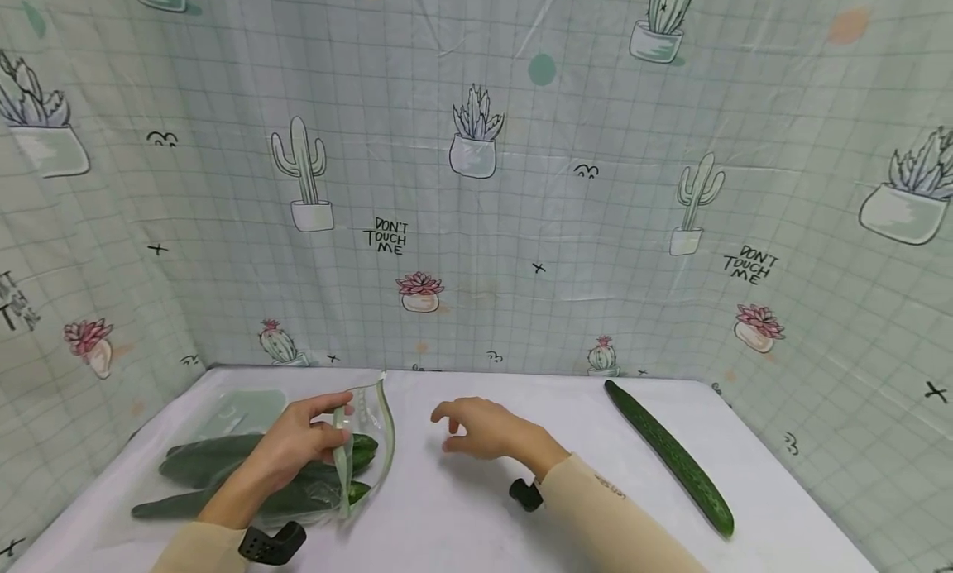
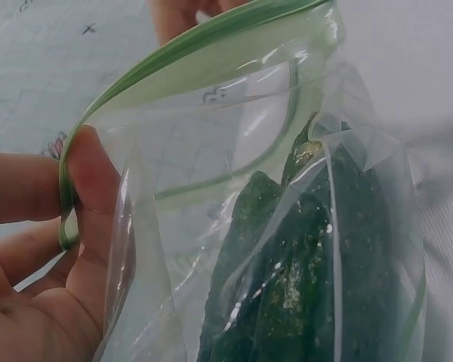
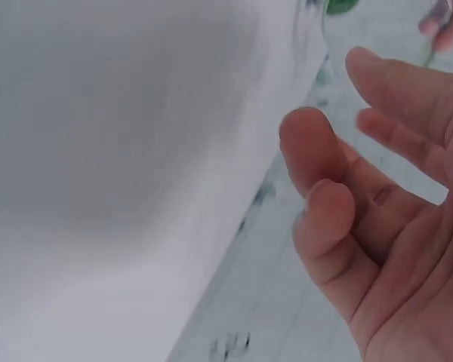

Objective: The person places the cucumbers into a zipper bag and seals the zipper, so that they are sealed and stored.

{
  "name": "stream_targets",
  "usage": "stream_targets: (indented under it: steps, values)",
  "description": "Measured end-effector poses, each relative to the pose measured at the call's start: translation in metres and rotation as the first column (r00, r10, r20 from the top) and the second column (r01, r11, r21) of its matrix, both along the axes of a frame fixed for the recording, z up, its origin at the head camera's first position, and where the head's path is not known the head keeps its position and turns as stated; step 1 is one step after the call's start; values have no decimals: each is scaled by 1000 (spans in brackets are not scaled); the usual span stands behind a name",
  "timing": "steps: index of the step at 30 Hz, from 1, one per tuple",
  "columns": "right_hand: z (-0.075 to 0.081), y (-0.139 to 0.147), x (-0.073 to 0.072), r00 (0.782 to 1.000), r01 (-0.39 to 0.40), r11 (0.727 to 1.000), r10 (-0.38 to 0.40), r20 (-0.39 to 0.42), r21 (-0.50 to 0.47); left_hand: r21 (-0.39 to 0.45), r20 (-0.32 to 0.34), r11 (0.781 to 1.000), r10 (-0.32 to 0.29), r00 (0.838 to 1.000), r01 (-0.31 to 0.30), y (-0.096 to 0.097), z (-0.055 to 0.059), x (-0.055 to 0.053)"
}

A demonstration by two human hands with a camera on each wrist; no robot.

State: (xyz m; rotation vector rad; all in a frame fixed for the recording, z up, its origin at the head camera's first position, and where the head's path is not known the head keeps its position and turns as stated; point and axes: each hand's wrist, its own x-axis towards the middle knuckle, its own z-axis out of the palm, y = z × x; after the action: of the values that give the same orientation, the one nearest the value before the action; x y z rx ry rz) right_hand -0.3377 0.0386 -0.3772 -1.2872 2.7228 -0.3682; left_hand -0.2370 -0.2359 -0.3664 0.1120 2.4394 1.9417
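Observation:
My left hand (image 1: pixel 298 438) pinches the rim of a clear zip bag (image 2: pixel 204 121) with a green seal strip, between thumb and fingers. The bag's mouth gapes toward the right. Inside it lie several cucumbers (image 2: pixel 287 279), their ends near the mouth. To the right of the bag, apart from it, my right hand (image 1: pixel 480 428) hovers over the table with its fingers loosely bent and nothing in them. One more cucumber (image 1: pixel 673 457) lies by itself on the right of the table, slanting toward the front right.
A pale green flat item (image 1: pixel 246 408), perhaps another bag or packet, lies behind the cucumbers at the left. White cloth covers the table (image 1: pixel 447 532). A curtain (image 1: pixel 476 226) printed with cacti hangs behind and at both sides. Each wrist wears a black camera.

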Motion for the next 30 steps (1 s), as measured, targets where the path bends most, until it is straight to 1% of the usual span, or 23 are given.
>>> stream_targets:
  steps: [3,6,11,14,19,22,25,27,30]
  values:
    - [3,32,2,999,44,999,-44,8,-6,-2,-4,1000,-1,1000,1,0,0,0]
    - [3,66,3,996,85,996,-85,-1,-18,-3,-1,1000,-7,1000,7,0,0,0]
    - [2,123,5,986,167,985,-168,-16,-53,-14,0,1000,-9,1000,9,-2,1,1]
    - [2,154,6,968,248,966,-249,-6,-77,-20,-5,1000,-11,1000,11,-2,1,2]
    - [5,199,8,923,385,917,-385,17,-109,-23,-6,999,-25,1000,25,-3,2,2]
    - [5,223,7,910,411,903,-415,-8,-123,-24,-5,999,-30,1000,29,-4,2,2]
    - [3,244,8,903,415,900,-425,-57,-134,-28,-9,999,-31,999,31,-4,3,3]
    - [2,256,9,899,421,897,-433,-73,-136,-29,-11,999,-33,999,32,-4,3,3]
    - [-1,271,11,893,435,891,-446,-68,-126,-25,-11,999,-36,999,36,-3,4,2]
